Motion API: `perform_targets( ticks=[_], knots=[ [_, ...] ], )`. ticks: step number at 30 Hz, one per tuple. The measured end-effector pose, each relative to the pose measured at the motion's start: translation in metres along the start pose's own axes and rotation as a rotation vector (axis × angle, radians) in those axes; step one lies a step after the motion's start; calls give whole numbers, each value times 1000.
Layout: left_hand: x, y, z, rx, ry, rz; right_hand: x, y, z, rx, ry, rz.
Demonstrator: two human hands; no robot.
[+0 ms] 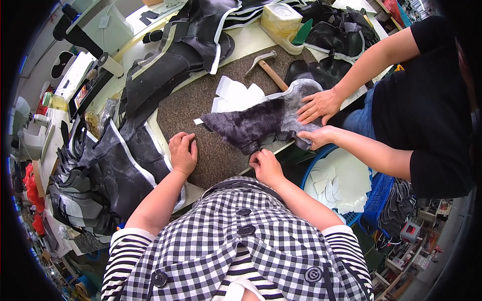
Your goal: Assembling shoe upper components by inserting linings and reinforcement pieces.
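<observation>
A boot upper with dark plush and grey fleece lining lies spread on a brown mat. My left hand rests on the mat to its left, holding nothing, fingers loosely bent and thumb apart. At the upper's near edge, my right hand is closed, its fingertips curled beside a black bit of the edge; what they grip is hidden. A co-worker's hand lies flat on the grey fleece, and their other hand touches the edge below. White pieces lie behind the upper.
A hammer lies at the mat's far side, near a yellowed tub. Black boot uppers are piled left and far. A blue basket of white pieces stands below the table's right edge. The co-worker stands at right.
</observation>
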State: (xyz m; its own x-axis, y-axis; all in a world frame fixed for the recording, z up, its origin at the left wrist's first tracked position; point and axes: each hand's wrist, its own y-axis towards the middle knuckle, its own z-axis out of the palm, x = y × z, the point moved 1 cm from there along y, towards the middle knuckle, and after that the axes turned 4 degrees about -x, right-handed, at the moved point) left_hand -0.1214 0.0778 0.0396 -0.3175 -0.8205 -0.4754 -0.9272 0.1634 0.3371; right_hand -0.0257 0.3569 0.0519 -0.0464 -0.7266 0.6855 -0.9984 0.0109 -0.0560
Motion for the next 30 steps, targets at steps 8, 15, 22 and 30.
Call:
perform_targets(
  ticks=[8,15,22,30],
  knots=[
    [-1,0,0,-3,7,0,1,-1,-1,-9,10,-4],
    [1,-1,0,0,13,8,1,-2,0,-7,18,-2],
    [2,1,4,14,28,32,-11,-7,-14,53,277,8],
    [-85,-3,-32,-86,-249,468,-105,-60,-67,-628,147,354]
  ],
)
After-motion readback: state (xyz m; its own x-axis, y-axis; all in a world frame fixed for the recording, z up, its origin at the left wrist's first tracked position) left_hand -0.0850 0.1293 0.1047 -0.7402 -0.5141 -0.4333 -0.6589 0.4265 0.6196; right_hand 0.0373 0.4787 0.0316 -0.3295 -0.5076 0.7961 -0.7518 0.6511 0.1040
